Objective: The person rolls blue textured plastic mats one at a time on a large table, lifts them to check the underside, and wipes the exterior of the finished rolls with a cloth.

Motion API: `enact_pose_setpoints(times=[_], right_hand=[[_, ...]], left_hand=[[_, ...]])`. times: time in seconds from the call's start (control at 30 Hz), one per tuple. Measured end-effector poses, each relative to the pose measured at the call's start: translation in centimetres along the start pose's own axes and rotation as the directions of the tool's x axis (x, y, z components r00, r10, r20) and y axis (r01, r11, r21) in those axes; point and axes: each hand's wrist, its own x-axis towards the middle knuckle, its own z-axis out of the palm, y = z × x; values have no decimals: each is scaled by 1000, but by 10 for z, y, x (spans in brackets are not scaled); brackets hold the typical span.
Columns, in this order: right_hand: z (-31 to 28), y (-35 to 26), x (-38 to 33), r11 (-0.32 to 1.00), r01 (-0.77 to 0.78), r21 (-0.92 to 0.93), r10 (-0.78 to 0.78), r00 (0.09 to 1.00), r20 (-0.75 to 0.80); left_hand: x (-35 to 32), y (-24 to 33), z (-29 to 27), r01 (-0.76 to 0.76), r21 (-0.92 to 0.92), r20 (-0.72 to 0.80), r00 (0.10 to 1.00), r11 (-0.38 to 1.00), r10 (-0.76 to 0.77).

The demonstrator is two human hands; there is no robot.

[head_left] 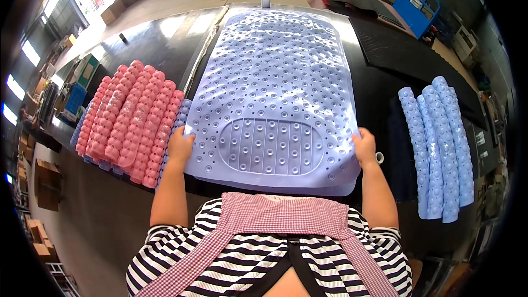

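Observation:
A pale blue-lavender bath mat lies spread out in front of me, its face covered in small round suction cups, with a ribbed oval panel near the close end. At least one more mat shows beneath its near edge. My left hand is closed on the mat's left edge near the front corner, thumb on top. On the opposite edge, my right hand pinches the mat the same way. Fingers under the mat are hidden on both sides.
Rolled pink mats are piled left of my left hand, with bluish ones under and beside them. Rolled light blue mats lie at right. A white roll stands at the dark table's far edge; a blue metal cart is beyond.

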Motion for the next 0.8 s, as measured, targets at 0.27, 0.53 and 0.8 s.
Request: enact_pose_setpoints(times=[0.27, 0.53, 0.8], right_hand=[[-24, -14, -5, 937, 188, -293, -254, 945, -205], [-28, 68, -70, 963, -231, 142, 229, 973, 28], [-70, 76, -151, 515, -680, 522, 323, 718, 617]], left_hand=[[-25, -1, -6, -141, -304, -71, 990, 942, 126], [-90, -50, -6, 210, -350, 239, 962, 913, -130], [-154, -37, -12, 890, -451, 861, 452, -62, 232]])
